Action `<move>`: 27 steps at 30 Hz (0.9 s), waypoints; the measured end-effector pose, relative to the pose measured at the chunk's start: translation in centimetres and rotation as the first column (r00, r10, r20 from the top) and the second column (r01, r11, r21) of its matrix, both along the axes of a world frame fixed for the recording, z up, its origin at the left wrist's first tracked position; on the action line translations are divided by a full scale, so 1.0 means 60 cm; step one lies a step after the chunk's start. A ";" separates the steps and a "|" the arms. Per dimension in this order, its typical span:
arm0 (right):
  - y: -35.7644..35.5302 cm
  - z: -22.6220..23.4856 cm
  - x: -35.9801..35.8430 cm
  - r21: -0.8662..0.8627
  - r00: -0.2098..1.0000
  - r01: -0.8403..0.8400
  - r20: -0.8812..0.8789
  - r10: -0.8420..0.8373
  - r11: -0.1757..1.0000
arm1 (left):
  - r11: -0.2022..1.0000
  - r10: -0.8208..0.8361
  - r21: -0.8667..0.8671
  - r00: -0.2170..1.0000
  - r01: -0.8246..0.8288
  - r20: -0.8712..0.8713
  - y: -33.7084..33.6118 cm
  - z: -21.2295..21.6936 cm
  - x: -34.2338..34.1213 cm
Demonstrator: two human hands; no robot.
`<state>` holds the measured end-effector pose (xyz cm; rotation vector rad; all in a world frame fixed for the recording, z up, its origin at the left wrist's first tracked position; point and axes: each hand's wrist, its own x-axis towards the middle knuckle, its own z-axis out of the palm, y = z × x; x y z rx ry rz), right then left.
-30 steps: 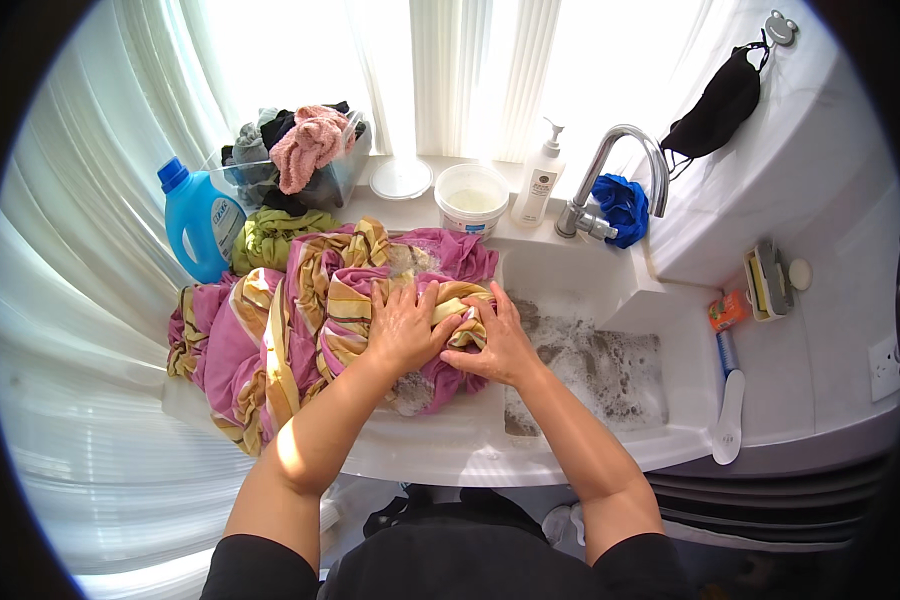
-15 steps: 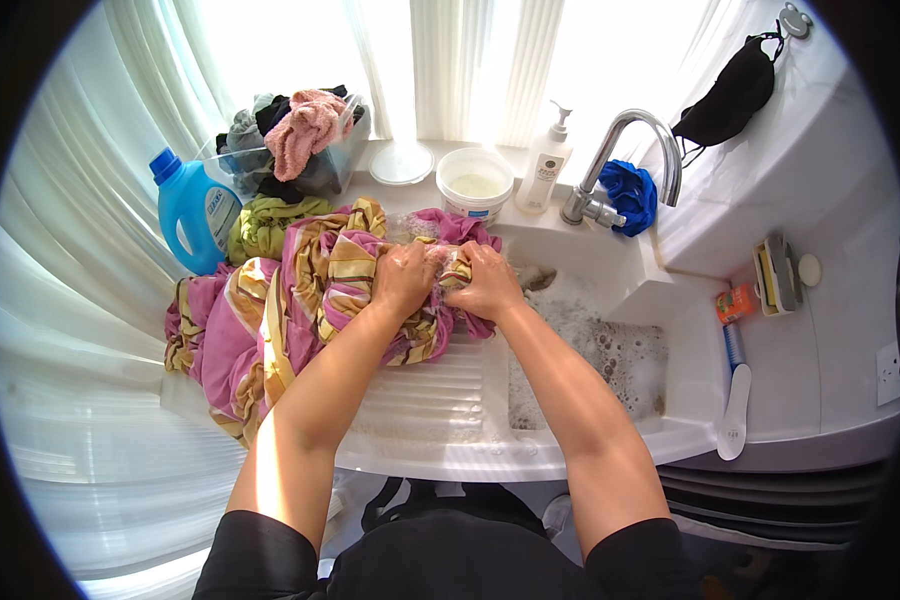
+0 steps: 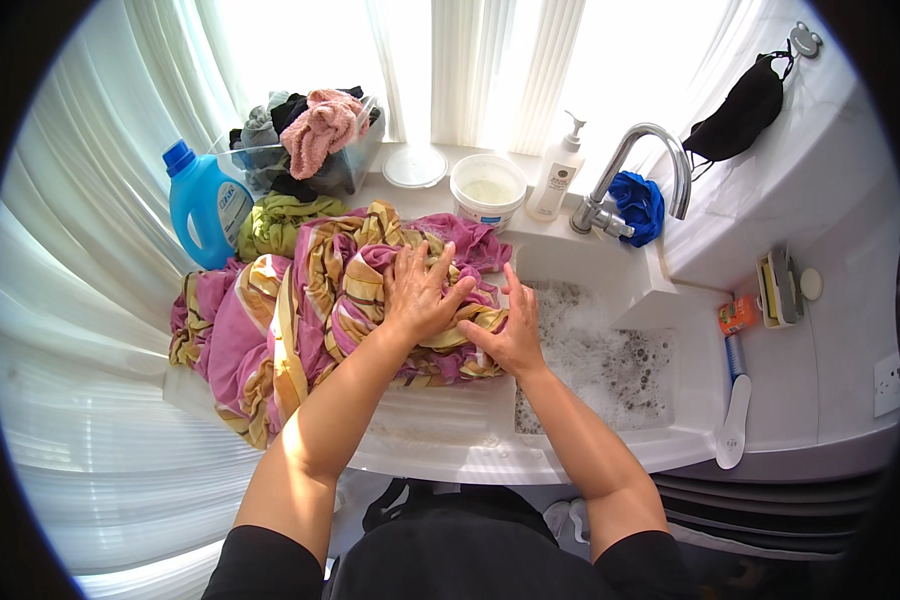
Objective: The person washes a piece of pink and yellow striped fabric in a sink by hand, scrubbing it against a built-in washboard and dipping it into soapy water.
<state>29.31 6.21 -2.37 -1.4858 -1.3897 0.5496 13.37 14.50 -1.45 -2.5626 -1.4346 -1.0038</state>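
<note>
A large pink and yellow patterned cloth [image 3: 315,310] lies bunched over the ribbed washboard [image 3: 435,415] on the left of the white sink. My left hand [image 3: 420,295] rests on top of the cloth with its fingers spread. At the right end of the bundle, my right hand [image 3: 513,328] has its thumb and fingers apart, close against the cloth. Neither hand grips a fold. Just right of it, the basin [image 3: 695,385] holds grey, foamy water [image 3: 610,365].
Behind the cloth stand a blue detergent bottle [image 3: 205,210], a clear bin of clothes [image 3: 345,165], a white tub [image 3: 487,190], a pump bottle [image 3: 557,170] and a chrome faucet [image 3: 620,175]. A blue bundle [image 3: 637,208] sits by the faucet. A brush [image 3: 735,420] lies on the right rim.
Both hands have let go of the cloth and opened, fingers spreading. My right hand has come slightly nearer. The cloth's right end now lies looser and further right.
</note>
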 end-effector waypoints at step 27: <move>-0.074 -0.061 -0.018 0.203 0.824 -0.335 0.536 0.182 0.920 | 0.869 -0.487 -0.024 0.862 0.495 0.143 -0.088 -0.013 -0.045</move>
